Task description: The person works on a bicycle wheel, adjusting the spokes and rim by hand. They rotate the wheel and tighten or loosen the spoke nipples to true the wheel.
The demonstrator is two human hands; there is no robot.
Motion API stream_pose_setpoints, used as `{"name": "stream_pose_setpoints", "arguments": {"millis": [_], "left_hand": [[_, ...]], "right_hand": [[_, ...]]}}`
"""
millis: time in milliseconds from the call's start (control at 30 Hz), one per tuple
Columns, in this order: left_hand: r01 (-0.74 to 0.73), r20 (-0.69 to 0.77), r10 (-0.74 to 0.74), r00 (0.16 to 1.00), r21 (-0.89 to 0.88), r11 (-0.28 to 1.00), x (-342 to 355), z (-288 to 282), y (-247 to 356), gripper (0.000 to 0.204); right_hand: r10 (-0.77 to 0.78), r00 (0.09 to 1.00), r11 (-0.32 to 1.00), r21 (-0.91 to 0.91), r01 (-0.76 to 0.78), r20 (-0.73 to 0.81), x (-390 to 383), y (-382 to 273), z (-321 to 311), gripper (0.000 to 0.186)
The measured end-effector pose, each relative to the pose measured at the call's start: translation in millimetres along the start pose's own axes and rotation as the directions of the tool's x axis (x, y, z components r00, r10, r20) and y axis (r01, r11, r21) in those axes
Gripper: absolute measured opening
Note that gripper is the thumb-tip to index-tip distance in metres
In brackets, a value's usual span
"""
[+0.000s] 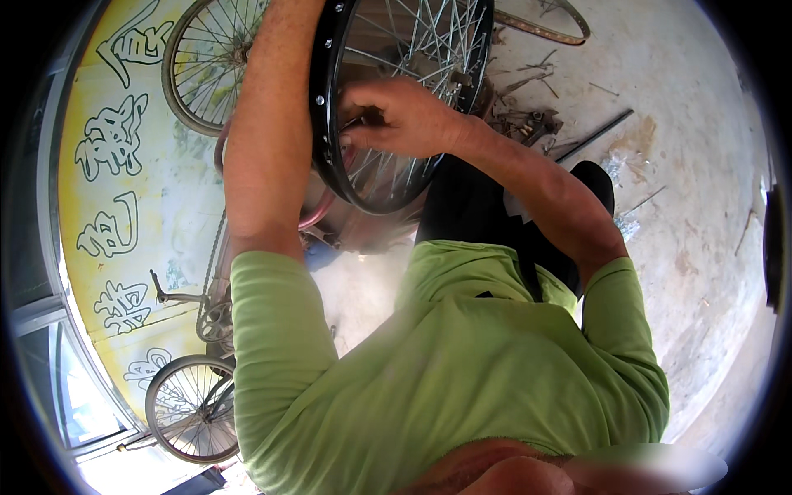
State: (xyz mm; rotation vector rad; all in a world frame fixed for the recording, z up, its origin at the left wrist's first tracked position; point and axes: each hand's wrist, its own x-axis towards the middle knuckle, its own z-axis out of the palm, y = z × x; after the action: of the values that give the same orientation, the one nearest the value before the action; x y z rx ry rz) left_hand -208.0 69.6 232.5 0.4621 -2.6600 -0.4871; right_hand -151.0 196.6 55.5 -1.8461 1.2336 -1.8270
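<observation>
In front of me a black-rimmed bicycle wheel (384, 200) stands tilted, without a tyre, its silvery spokes (392, 43) crossing toward the hub. My right hand (406, 118) reaches across the spokes to the left inner side of the rim. Its thumb and fingers are curled together in a pinch against the rim; what lies between the fingertips is too small to make out. My left forearm (268, 124) runs up along the outer left side of the wheel and leaves the top edge, so the left hand is out of sight.
At the left, a bicycle (216, 318) stands by a yellow-white panel (107, 272) with outlined characters. Loose metal parts (528, 124), a dark rod (596, 134) and clear plastic scraps (615, 165) lie on the concrete floor to the right. A bare rusty rim (569, 38) lies farther off.
</observation>
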Motion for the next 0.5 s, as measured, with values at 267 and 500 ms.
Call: {"name": "stream_pose_setpoints", "arguments": {"millis": [267, 500], "left_hand": [[0.029, -0.002, -0.029, 1.0, -0.005, 1.0, -2.1, -1.5, 2.9, 0.044], [-0.03, 0.007, 0.029, 1.0, 0.077, 0.997, 12.3, 1.5, -6.4, 0.046]], "right_hand": [[0.013, 0.993, 1.0, 0.001, -0.013, 0.116, 5.2, -1.8, -7.8, 0.021], [-0.012, 0.996, 1.0, 0.001, 0.012, 0.09, 6.9, 2.3, -8.9, 0.023]]}}
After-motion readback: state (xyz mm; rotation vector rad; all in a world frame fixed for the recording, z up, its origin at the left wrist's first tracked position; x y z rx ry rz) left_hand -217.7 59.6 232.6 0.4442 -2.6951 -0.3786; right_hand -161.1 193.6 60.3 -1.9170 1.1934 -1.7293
